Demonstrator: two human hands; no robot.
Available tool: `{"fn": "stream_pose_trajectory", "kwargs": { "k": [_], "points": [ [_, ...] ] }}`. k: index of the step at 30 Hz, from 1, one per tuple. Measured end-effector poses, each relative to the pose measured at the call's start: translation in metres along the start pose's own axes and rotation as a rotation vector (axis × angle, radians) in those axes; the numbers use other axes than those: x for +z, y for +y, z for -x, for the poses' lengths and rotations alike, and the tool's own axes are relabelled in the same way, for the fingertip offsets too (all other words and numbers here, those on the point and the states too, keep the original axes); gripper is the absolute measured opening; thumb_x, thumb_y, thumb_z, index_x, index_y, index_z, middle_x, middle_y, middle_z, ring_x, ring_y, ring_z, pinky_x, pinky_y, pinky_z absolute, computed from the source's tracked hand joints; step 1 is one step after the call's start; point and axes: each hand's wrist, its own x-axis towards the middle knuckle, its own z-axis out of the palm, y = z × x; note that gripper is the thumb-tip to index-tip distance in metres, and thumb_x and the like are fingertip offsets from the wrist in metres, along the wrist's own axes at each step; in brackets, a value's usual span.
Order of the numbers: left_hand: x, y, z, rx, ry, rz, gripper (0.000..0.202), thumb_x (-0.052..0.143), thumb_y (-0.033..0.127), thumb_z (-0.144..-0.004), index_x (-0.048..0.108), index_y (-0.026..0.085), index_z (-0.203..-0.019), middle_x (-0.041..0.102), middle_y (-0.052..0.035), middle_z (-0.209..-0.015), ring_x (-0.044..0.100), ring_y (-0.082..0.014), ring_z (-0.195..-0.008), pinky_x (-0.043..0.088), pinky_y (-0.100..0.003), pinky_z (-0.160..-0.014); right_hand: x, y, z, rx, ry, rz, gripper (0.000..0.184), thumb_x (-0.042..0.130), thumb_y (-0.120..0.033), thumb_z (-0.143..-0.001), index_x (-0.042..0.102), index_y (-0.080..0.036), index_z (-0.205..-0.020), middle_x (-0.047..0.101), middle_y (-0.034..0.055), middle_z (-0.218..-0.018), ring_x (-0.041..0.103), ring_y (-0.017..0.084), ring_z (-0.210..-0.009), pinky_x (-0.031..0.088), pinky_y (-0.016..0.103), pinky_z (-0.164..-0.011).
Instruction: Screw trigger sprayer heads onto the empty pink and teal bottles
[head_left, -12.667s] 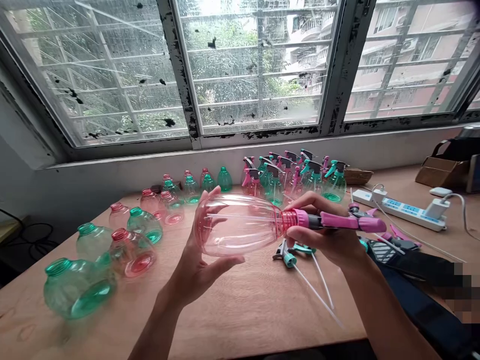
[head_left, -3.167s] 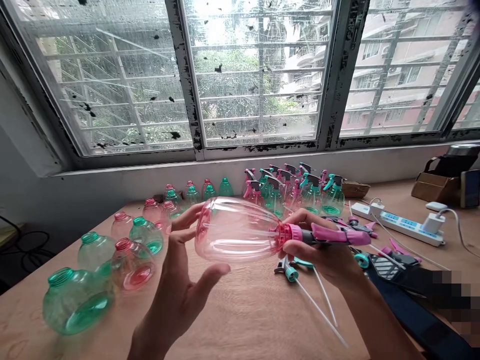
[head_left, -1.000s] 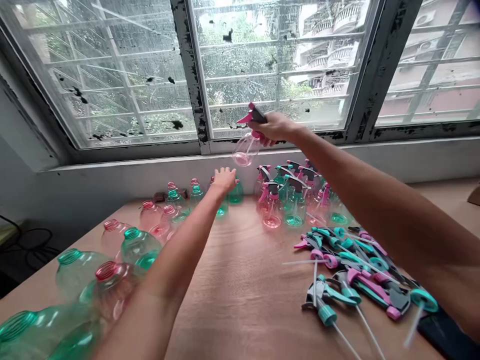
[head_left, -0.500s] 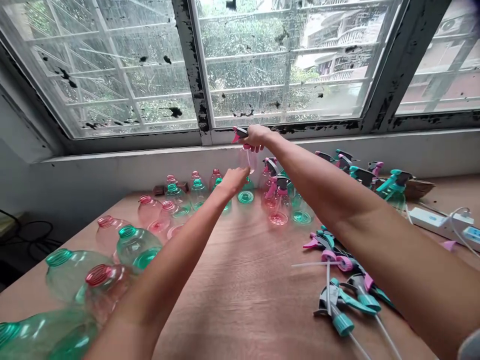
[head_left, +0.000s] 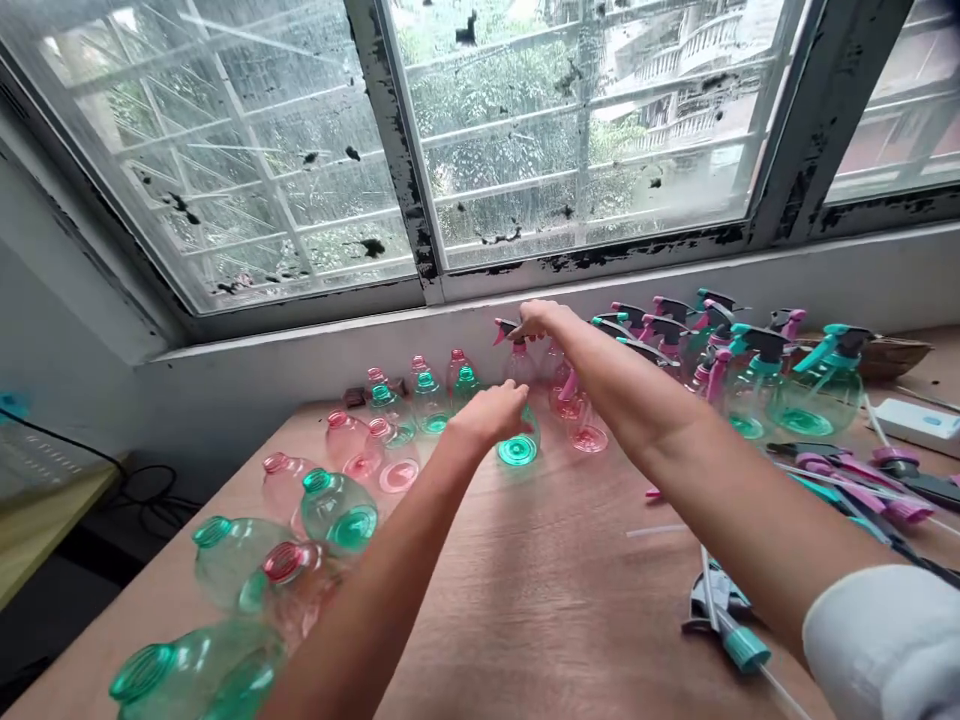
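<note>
At the back of the table, my right hand (head_left: 543, 318) is closed over the pink-and-black spray head of a pink spray bottle (head_left: 519, 362). This bottle is upright, close to the wall below the window. In front of it, my left hand (head_left: 489, 412) has its fingers bent around the top of a green bottle (head_left: 517, 450); its neck is hidden by the hand. Just right stand pink spray bottles (head_left: 588, 438), partly covered by my right forearm. Left of my left hand are open pink and green bottles (head_left: 433, 405) without spray heads.
More open bottles (head_left: 341, 510) line the table's left side. Finished spray bottles (head_left: 817, 395) crowd the back right. Loose spray heads with tubes (head_left: 742, 645) lie at the right, by a white power strip (head_left: 919, 422). The window wall (head_left: 300, 360) bounds the back.
My right hand has lowered the pink spray bottle from the air toward the table. My left hand has left its base and drawn the green bottle toward me. The view has shifted.
</note>
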Motion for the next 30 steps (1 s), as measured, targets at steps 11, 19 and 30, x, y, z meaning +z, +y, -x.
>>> {"fn": "stream_pose_trajectory", "kwargs": {
  "k": [11,19,30],
  "points": [
    [0.013,0.021,0.046,-0.115,0.131,0.160,0.044,0.067,0.032,-0.098,0.055,0.019,-0.139,0.057,-0.0125,-0.145,0.063,-0.0308,-0.124,0.056,-0.053,-0.100,-0.072,0.035,0.144,-0.153,0.376,0.193,0.057,0.059,-0.051,-0.100,0.056,-0.007,-0.137,0.061,0.0258,-0.141,0.050,0.044,-0.134,0.036,0.055,-0.108],
    [-0.018,0.059,0.119,-0.136,-0.002,0.258,0.042,0.075,0.019,-0.089,0.060,0.012,-0.128,0.069,-0.0143,-0.128,0.069,-0.0332,-0.115,0.056,-0.047,-0.094,0.022,0.080,0.327,-0.230,0.254,0.202,0.022,0.054,-0.022,-0.104,0.067,-0.009,-0.117,0.070,0.0231,-0.127,0.063,0.041,-0.116,0.047,0.054,-0.095],
    [0.040,0.116,0.223,-0.244,0.175,0.665,0.092,0.080,0.019,-0.080,0.031,0.034,-0.156,0.068,-0.0069,-0.137,0.064,-0.0297,-0.129,0.052,-0.044,-0.110,0.053,0.179,0.338,-0.338,-0.044,-0.010,0.027,0.052,-0.036,-0.104,0.072,-0.020,-0.111,0.079,0.0129,-0.111,0.075,0.031,-0.095,0.057,0.039,-0.079]
  ]
}}
